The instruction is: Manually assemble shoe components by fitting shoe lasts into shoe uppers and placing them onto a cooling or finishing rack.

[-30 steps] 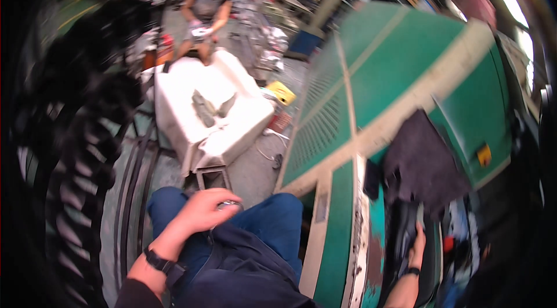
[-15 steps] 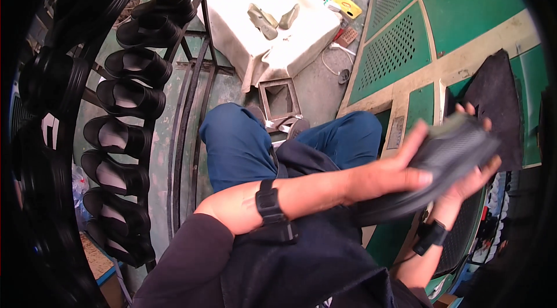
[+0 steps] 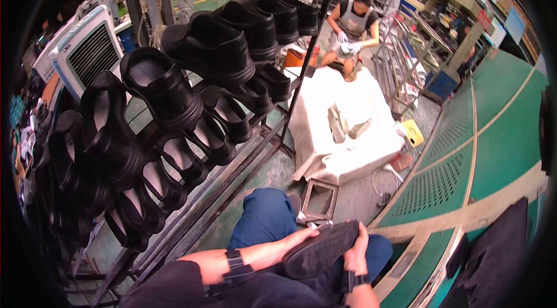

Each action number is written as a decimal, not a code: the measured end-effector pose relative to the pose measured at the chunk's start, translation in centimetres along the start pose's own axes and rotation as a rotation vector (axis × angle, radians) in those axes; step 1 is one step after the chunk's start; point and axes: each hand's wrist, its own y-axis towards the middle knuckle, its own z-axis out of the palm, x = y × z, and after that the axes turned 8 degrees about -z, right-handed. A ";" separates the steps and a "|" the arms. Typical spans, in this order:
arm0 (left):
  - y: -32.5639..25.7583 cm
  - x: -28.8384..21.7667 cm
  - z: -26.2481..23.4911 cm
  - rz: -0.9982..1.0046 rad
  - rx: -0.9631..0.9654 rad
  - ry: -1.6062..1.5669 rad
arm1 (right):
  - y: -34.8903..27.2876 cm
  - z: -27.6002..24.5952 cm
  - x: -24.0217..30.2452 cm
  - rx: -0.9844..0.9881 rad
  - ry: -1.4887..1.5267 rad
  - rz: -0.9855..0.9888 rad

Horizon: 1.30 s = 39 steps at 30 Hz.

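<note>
A black shoe (image 3: 322, 253) lies across my lap between both hands, its dark patterned sole turned up toward me. My left hand (image 3: 300, 236) grips its left end, the thumb on the near upper edge. Around the other end, at the right, my right hand (image 3: 357, 248) is closed, with its fingers partly hidden behind the shoe. The shoe's upper and opening are turned away from view. My knees in blue trousers (image 3: 264, 212) are below it.
On my left, a metal rack (image 3: 229, 195) carries black shoes (image 3: 162, 90) in two tiers. Ahead, two olive foot-shaped forms (image 3: 336, 124) rest on a white-covered table (image 3: 362, 160), with a seated person (image 3: 355, 24) beyond. A green machine (image 3: 429, 192) with dark cloth (image 3: 493, 256) stands right.
My view has swung left, bringing more of the rack and the seated person into sight. Both hands have brought the shoe from beside the machine to my lap, sole now up.
</note>
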 end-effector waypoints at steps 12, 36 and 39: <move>8.7 -6.2 2.0 0.468 -0.399 0.957 | 0.4 1.7 0.3 0.168 -0.134 -0.140; 8.4 -6.9 2.6 0.347 -0.266 0.296 | 1.0 6.2 -0.2 0.480 -0.561 -0.117; 8.1 -6.8 2.9 0.340 -0.110 0.366 | 0.2 5.6 -0.7 0.443 -0.487 -0.241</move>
